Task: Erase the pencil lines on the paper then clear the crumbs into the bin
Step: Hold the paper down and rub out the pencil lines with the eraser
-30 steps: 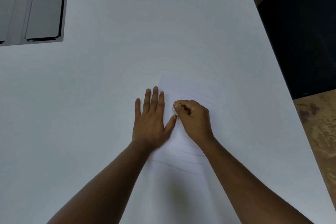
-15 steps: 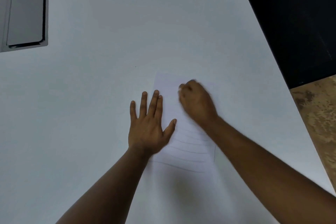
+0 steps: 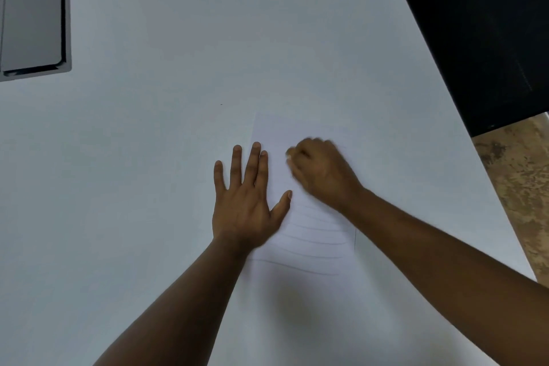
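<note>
A thin white rectangular sheet of paper (image 3: 312, 226) lies flat on the smooth pale counter (image 3: 148, 157). The left hand (image 3: 246, 202) rests spread and flat over the paper's left edge, likely to stop it sliding. The right hand (image 3: 322, 171), blurred, is curled over the paper's upper part; whatever it pinches is hidden. Faint curved pencil lines (image 3: 315, 242) remain on the paper's lower half.

The paper (image 3: 309, 235) is a white sheet and it lies flat on the white table. Several faint pencil lines (image 3: 315, 242) cross its lower part.
</note>
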The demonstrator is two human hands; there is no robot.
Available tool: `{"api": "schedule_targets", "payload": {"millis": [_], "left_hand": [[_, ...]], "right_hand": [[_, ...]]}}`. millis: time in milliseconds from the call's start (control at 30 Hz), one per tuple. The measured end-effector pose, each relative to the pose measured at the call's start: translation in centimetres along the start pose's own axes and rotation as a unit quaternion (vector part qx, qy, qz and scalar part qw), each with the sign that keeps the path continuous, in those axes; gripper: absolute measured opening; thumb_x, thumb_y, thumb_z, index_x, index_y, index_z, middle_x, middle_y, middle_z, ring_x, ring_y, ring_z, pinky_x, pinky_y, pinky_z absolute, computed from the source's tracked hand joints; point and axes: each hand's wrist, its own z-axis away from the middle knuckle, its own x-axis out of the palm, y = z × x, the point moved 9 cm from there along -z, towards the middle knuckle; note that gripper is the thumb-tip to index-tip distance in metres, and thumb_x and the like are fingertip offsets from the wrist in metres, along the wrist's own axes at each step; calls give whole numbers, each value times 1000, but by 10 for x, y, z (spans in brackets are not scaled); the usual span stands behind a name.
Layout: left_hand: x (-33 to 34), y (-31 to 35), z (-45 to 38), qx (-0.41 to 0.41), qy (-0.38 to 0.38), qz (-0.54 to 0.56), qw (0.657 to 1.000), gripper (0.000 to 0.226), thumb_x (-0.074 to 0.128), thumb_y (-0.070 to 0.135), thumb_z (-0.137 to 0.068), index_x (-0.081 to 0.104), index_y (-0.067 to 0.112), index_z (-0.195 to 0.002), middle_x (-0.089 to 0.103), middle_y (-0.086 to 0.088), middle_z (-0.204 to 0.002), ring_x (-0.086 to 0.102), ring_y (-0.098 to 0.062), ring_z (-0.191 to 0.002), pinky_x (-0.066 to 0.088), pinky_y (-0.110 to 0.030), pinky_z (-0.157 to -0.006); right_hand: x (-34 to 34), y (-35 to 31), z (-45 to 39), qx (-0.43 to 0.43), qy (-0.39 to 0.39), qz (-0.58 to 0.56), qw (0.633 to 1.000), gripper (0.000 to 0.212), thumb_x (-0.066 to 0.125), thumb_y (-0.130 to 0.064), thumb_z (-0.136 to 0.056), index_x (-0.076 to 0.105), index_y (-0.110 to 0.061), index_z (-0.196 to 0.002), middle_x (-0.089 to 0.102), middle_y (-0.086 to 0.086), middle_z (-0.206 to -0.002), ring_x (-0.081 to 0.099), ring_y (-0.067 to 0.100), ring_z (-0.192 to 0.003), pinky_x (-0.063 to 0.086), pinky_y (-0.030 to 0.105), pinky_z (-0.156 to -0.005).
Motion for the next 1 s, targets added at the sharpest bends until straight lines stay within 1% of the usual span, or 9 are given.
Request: {"api": "schedule_targets", "payload": {"millis": [100, 200, 267, 367, 500, 600, 700, 867, 1000], "left_hand": [[0, 0, 0, -3, -2, 1, 1000, 87, 16, 72, -100, 6, 14, -164, -6, -1, -172, -14, -27, -158, -3, -58, -126], [0, 0, -1, -4, 1, 6, 1000, 88, 16, 72, -100, 6, 13, -164, -6, -2, -172, -14, -28, -158, -1, -58, -125], [-1, 0, 0, 0, 9, 8, 1000, 89, 19, 71, -99, 9, 11, -164, -2, -4, -172, -9, -29, -158, 2, -60, -125], [1, 0, 0, 11, 3, -2, 1000, 91, 16, 74, -98, 10, 11, -164, -1, -6, -172, -7, -31, -158, 3, -61, -125], [1, 0, 0, 4, 4, 3, 1000, 89, 19, 72, -99, 11, 11, -164, -2, -4, -173, -9, -30, -158, 2, -60, -125], [0, 0, 0, 1, -3, 6, 1000, 89, 16, 72, -99, 7, 12, -164, -6, -2, -172, -14, -28, -158, 0, -59, -125], [-1, 0, -1, 2, -5, 9, 1000, 90, 13, 73, -98, 5, 12, -164, -8, -3, -172, -16, -28, -157, -1, -60, -125], [1, 0, -1, 10, -6, 4, 1000, 91, 15, 73, -98, 9, 11, -164, -3, -5, -172, -10, -31, -158, 0, -61, -125], [1, 0, 0, 12, -7, 2, 1000, 91, 12, 74, -98, 8, 11, -164, -4, -5, -172, -10, -31, -158, 0, -61, -125]], "right_hand": [[-14, 34, -13, 82, 40, 37, 995, 19, 53, -13, -95, 67, -2, -93, 56, 11, -77, 54, 29, -65, 49, 44, -60], [-19, 33, -12, 118, 72, -12, 990, 26, 51, -17, -96, 70, -1, -95, 58, 11, -81, 58, 26, -70, 53, 39, -63], [-15, 12, -2, 115, 70, -71, 988, 25, 53, -18, -96, 73, -3, -101, 61, 10, -85, 62, 25, -75, 55, 35, -69], [2, -34, 13, 69, 21, -109, 991, 21, 60, -16, -94, 73, -4, -107, 60, 9, -84, 60, 23, -70, 53, 33, -63], [3, -11, 4, 39, 22, -46, 998, 19, 56, -14, -94, 72, -3, -94, 61, 12, -81, 59, 30, -67, 51, 41, -62], [-23, 42, 2, 122, 81, 30, 989, 16, 56, -11, -92, 68, -4, -86, 57, 11, -77, 55, 31, -62, 48, 43, -59], [-36, 51, 4, 168, 112, 17, 979, 13, 60, -6, -91, 67, -1, -81, 53, 10, -75, 52, 26, -62, 50, 40, -58], [-15, -17, 20, 87, 48, -91, 991, 16, 59, -12, -93, 73, -3, -95, 60, 9, -84, 61, 23, -73, 52, 32, -67], [-2, -19, 21, 47, 7, -53, 997, 15, 58, -11, -93, 71, -3, -89, 62, 11, -81, 59, 29, -68, 50, 39, -64]]}}
